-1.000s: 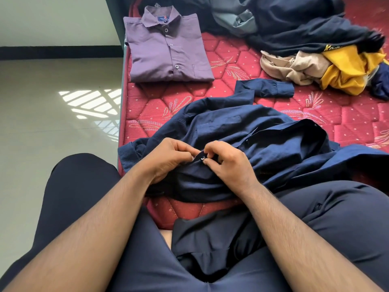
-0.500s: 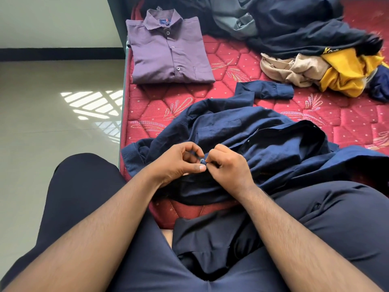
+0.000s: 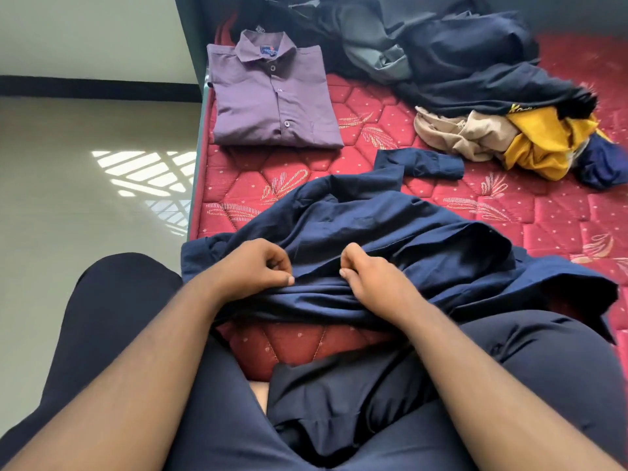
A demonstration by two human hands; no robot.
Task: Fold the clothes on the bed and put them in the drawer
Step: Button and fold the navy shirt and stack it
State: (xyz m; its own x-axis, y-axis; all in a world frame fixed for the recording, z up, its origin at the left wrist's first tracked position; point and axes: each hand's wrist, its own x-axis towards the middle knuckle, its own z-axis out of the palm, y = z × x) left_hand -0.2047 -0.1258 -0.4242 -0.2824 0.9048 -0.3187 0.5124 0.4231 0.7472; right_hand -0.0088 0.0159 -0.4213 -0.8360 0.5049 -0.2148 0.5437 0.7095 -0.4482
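Head view: a person sits at the edge of the bed (image 3: 509, 212), legs in dark trousers (image 3: 221, 419), both forearms reaching forward.
Navy shirt (image 3: 390, 239): lies crumpled on the red mattress just in front of the person, its near edge over the mattress border; one sleeve stretches away toward the pile.
Left hand (image 3: 255, 266): fingers curled, thumb and fingertips pinching a fold of the navy shirt at its near part.
Right hand (image 3: 370, 277): fingers curled as well, pinching the same shirt just beside the left hand; the two hands are close but apart, with a small strip of cloth between them.
Shirt and hands: the cloth is under both hands and rises in folds behind them, to the far right side.
Purple shirt (image 3: 275, 100): folded flat, buttoned, collar up, at the far left of the bed, well apart from the hands.
Pile (image 3: 475, 79): unfolded clothes in dark blue, grey, beige and yellow at the far right of the bed.
Floor (image 3: 85, 181): pale tiles to the left of the bed, with a patch of sunlight.
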